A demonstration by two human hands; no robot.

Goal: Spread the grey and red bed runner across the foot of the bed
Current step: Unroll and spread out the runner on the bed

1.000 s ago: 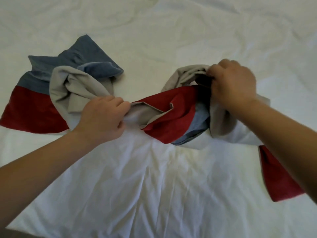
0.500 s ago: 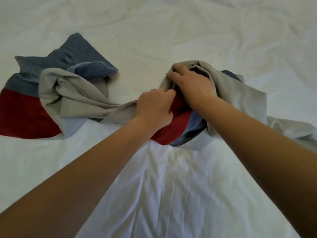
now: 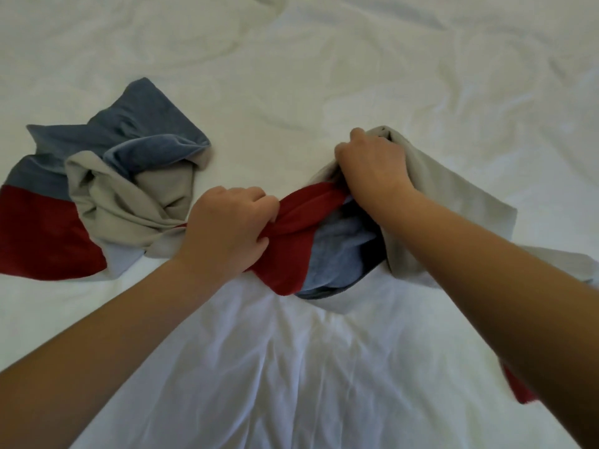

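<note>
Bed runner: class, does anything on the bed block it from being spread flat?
Nothing visible does. The left hand and right hand grip the bed runner directly; the white sheet around it is only wrinkled.

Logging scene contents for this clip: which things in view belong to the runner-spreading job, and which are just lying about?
In the job: bed runner, bunched and twisted; left hand gripping its twisted middle; right hand gripping a grey fold; white bed sheet beneath.
Lying about: nothing else in view.
</note>
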